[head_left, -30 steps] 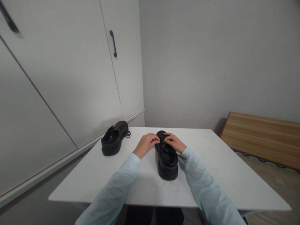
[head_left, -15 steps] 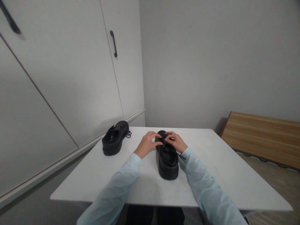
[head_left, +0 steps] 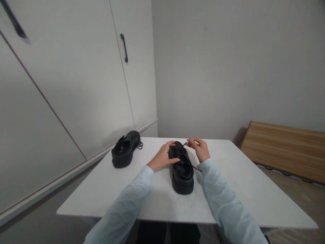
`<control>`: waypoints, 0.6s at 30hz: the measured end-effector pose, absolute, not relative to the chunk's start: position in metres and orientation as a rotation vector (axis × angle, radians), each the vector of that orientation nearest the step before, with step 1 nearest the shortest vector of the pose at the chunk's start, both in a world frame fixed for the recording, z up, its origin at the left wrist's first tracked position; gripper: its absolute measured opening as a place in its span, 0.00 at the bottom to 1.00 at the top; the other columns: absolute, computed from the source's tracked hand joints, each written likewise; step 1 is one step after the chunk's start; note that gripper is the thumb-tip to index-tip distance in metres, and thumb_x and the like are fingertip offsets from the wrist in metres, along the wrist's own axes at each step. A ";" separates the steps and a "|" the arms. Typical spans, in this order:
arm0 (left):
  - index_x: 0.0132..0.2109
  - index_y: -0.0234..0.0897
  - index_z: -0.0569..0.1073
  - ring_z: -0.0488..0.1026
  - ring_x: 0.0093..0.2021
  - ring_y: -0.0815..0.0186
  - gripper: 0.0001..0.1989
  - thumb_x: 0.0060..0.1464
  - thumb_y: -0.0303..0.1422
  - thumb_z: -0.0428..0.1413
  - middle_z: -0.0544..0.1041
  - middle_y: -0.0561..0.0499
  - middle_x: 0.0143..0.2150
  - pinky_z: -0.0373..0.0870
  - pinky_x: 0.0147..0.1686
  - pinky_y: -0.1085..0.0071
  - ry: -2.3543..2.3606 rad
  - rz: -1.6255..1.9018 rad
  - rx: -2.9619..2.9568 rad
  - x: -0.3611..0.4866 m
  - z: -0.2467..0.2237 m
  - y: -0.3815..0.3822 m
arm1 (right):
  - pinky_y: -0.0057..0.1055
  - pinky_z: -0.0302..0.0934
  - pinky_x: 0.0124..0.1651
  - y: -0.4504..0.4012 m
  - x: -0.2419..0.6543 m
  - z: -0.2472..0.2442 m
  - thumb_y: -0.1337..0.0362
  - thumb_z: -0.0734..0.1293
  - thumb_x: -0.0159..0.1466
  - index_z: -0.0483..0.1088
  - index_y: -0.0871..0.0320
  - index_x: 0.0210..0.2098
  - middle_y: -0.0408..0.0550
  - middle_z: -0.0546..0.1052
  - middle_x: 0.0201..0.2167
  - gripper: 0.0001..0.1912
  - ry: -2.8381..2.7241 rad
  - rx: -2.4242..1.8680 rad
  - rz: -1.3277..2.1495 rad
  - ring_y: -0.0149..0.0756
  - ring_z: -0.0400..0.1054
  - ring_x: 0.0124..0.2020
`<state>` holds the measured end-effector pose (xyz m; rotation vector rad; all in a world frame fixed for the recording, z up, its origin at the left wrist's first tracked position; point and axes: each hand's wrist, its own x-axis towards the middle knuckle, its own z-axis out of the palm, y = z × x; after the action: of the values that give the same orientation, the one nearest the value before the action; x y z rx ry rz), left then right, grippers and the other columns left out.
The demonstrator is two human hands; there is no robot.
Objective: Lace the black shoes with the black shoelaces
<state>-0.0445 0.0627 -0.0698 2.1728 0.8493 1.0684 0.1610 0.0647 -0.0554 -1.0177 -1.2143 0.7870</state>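
Observation:
A black lace-up shoe [head_left: 182, 183] stands on the white table [head_left: 157, 200], its toe pointing away from me. My left hand [head_left: 165, 157] grips the shoe's left side, fingers by the toe and thumb over the tongue area. To the right of the toe, my right hand [head_left: 198, 148] pinches a black shoelace [head_left: 186, 143] and holds it taut off the shoe. Another lace end sticks out over the shoe's right side, near my right sleeve.
A second black shoe [head_left: 124, 150] stands at the table's back left, with its laces hanging at its right. White cabinet doors [head_left: 76, 84] rise on the left. A wooden board [head_left: 284, 149] lies beyond the table at right.
My right hand has moved right, away from the shoe's laces, drawing a lace out. My left hand has shifted slightly and spread wider over the shoe.

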 end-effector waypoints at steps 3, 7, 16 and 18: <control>0.58 0.38 0.56 0.62 0.57 0.57 0.38 0.41 0.38 0.63 0.64 0.41 0.56 0.55 0.58 0.57 0.834 1.084 2.148 -0.045 -0.069 0.062 | 0.36 0.69 0.38 0.066 0.165 -0.054 0.53 0.70 0.51 0.68 0.59 0.26 0.45 0.76 0.27 0.14 -1.042 -0.904 0.842 0.32 0.73 0.26; 0.58 0.40 0.55 0.62 0.57 0.59 0.37 0.43 0.36 0.62 0.65 0.42 0.56 0.55 0.58 0.58 0.796 1.038 2.122 -0.045 -0.070 0.061 | 0.35 0.70 0.35 0.066 0.173 -0.048 0.54 0.69 0.52 0.60 0.57 0.26 0.41 0.76 0.29 0.16 -0.878 -0.734 0.876 0.31 0.73 0.24; 0.57 0.40 0.56 0.63 0.56 0.61 0.33 0.45 0.33 0.60 0.67 0.42 0.54 0.56 0.58 0.59 0.793 0.977 2.115 -0.047 -0.069 0.059 | 0.36 0.70 0.27 0.065 0.198 -0.042 0.50 0.63 0.56 0.51 0.53 0.30 0.36 0.74 0.26 0.18 -0.683 -0.740 0.677 0.27 0.70 0.18; 0.57 0.39 0.56 0.64 0.56 0.61 0.32 0.46 0.33 0.60 0.67 0.42 0.54 0.56 0.57 0.59 0.795 0.978 2.117 -0.047 -0.070 0.059 | 0.36 0.70 0.26 0.064 0.203 -0.042 0.51 0.63 0.56 0.51 0.53 0.30 0.34 0.72 0.23 0.17 -0.673 -0.749 0.641 0.25 0.67 0.15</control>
<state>-0.0473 0.0593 -0.0700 2.1166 0.7950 0.9778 0.2026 0.0643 -0.0424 -0.7488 -0.6730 0.6408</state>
